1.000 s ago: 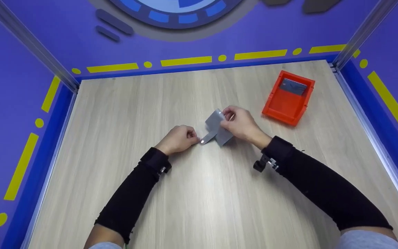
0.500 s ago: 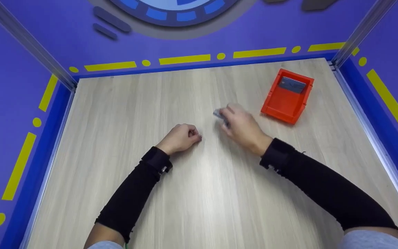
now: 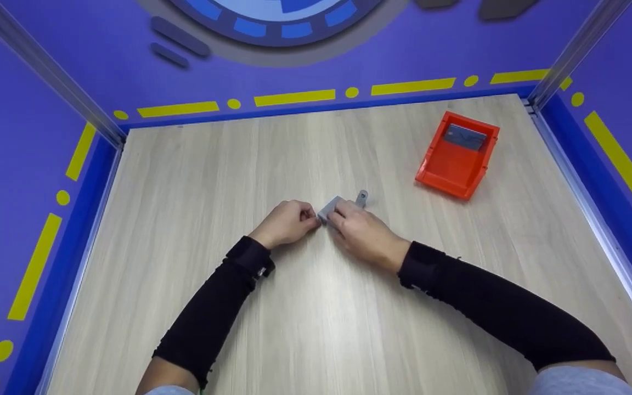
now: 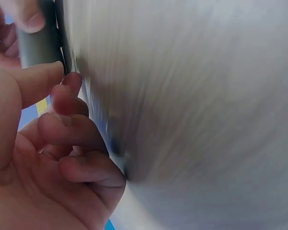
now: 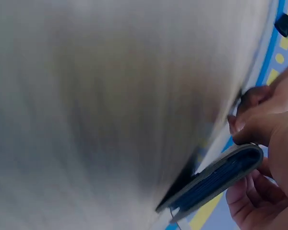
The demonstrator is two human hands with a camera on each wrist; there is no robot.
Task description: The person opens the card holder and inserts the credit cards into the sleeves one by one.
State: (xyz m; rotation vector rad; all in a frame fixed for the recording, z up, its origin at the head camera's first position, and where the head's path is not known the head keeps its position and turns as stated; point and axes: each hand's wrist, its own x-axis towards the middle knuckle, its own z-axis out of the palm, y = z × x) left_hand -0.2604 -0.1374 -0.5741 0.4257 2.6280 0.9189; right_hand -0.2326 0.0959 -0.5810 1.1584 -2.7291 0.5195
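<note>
My right hand (image 3: 368, 233) grips a small grey folded wallet (image 3: 329, 207) low over the table. A grey strap (image 3: 362, 197) with a round hole or snap at its end sticks out beyond the fingers. The right wrist view shows the wallet's rounded fold (image 5: 247, 152) and dark blue inside. My left hand (image 3: 286, 222) stays low over the wood, fingers curled, thumb and index tips close together at the wallet's near left corner. In the left wrist view the left thumb (image 4: 41, 81) overlaps the wallet (image 4: 38, 45). Whether it pinches the corner or something tiny is hidden.
A red plastic bin (image 3: 453, 184) stands at the back right, with a blue-grey flat rectangle (image 3: 465, 137) against its far inside wall. Purple-blue panels (image 3: 272, 82) border the wood-grain table (image 3: 195, 164) at the back and sides.
My right hand has turned the wallet over and brought it left and nearer, against the left fingertips. The strap now points away to the right; earlier it pointed at the left hand, which has barely moved.
</note>
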